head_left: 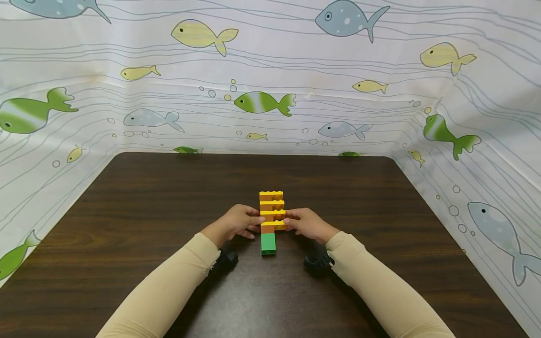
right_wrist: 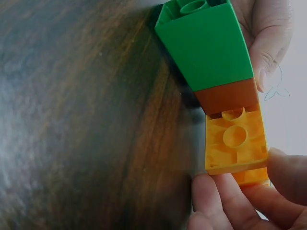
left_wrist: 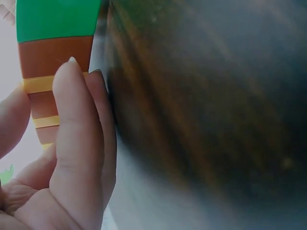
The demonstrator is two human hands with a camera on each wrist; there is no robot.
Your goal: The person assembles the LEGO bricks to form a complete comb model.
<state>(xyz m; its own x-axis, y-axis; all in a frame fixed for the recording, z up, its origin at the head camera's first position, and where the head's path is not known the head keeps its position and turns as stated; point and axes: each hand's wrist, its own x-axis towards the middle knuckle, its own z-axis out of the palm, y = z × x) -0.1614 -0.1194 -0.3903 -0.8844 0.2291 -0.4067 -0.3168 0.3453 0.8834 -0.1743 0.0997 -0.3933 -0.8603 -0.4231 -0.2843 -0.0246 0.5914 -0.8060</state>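
A row of joined toy building bricks (head_left: pixel 268 241) lies in front of me, its green end brick (right_wrist: pixel 206 48) towards me. Beyond the green, brown bricks (left_wrist: pixel 57 56) alternate with yellow bricks (right_wrist: pixel 237 139) that jut out to the right, their hollow undersides showing in the right wrist view. My left hand (head_left: pixel 236 220) grips the row from its left side, thumb on one face and fingers along another. From the other side, my right hand (head_left: pixel 310 224) pinches the jutting end of a yellow brick between thumb and fingers. The bricks partly hide the fingertips.
A dark brown wooden table (head_left: pixel 127 244) spreads under the hands. White cloth printed with fish (head_left: pixel 264 102) stands around its back and sides. Dark wrist devices (head_left: pixel 319 264) sit below both wrists, by the cream sleeves (head_left: pixel 165 286).
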